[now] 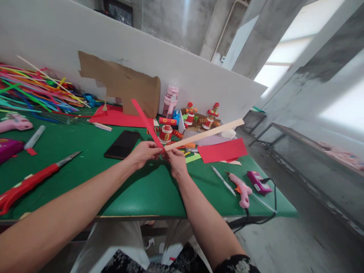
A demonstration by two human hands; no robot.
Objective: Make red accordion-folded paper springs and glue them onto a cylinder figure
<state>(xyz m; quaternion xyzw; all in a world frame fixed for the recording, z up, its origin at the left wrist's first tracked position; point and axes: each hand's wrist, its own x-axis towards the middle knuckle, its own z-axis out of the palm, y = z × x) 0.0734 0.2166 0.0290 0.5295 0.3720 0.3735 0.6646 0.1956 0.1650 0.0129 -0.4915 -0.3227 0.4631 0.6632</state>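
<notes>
A red paper strip [145,120] and a pale peach paper strip [207,133] cross at their near ends, forming a V above the green table. My left hand [146,153] pinches the red strip close to the crossing. Against it, my right hand [176,161] is closed on the peach strip's near end. The fingertips of both hands meet there and partly hide the joint. Just behind them stands a small red and white paper figure [165,133] with folded paper arms. A black phone [122,144] lies beside my left hand.
Red-handled scissors [42,176] lie at left, below a heap of coloured pipe cleaners [34,91]. On the right are red paper [223,150], a white pen [224,181] and a corded pink glue gun [241,188]. More paper figures [209,121] stand behind, near a pink bottle [170,100].
</notes>
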